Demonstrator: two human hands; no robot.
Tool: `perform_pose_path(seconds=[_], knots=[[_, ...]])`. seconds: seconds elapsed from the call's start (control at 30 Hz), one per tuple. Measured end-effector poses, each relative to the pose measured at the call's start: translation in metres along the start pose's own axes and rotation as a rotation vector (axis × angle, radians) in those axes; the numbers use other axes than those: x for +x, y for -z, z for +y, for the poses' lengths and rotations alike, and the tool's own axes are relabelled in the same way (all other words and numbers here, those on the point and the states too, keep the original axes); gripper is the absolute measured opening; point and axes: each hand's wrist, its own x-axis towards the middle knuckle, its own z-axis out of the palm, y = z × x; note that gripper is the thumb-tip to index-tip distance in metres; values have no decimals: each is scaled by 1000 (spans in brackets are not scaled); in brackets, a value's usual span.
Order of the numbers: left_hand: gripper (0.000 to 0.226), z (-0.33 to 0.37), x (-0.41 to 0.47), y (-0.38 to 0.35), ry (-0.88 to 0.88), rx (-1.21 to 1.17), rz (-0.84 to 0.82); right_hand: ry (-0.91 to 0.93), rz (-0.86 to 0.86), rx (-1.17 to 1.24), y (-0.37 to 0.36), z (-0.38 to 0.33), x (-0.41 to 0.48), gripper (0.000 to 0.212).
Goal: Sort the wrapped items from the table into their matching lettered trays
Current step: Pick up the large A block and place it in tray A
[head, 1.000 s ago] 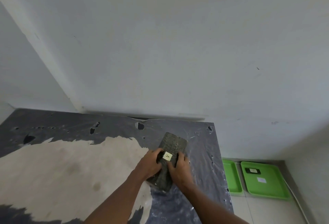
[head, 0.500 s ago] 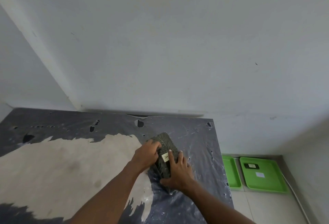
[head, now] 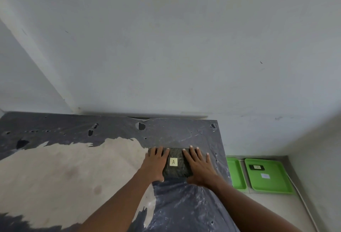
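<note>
We press both hands, left (head: 155, 164) & right (head: 198, 166), flat & open on the A-labelled wrapped item (head: 176, 165) on the bench (head: 73, 167), nothing gripped; it's unsorted, w/ one item already in the right green tray (head: 268, 176).

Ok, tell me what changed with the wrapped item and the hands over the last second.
The wrapped item went from tilted up in both hands to lying flat and square on the table, its label A facing up. The left hand and right hand gave up their grip and now press flat on its two sides. The two green trays on the floor stayed put.
</note>
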Motion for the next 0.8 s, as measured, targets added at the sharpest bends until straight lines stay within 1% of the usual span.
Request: perform_pose_path(seconds=[0.13,0.2,0.33,0.5,0.63,0.8], knots=[[121,7,3,-3,-11,34,1,-18,-22,121,-7,-8,-3,117],[123,9,6,-6,-26,22,12,-22,-16,147,-8,-8,-5,115],[115,5,8,-10,-60,12,78,-48,31,148,-10,-3,-16,107],[114,11,4,-17,-75,8,154,-90,73,201,-6,12,-39,114],[114,37,3,-16,-89,17,193,-52,93,190,-1,36,-60,119],[116,95,3,-8,-71,-32,211,6,87,132,5,78,-84,122]])
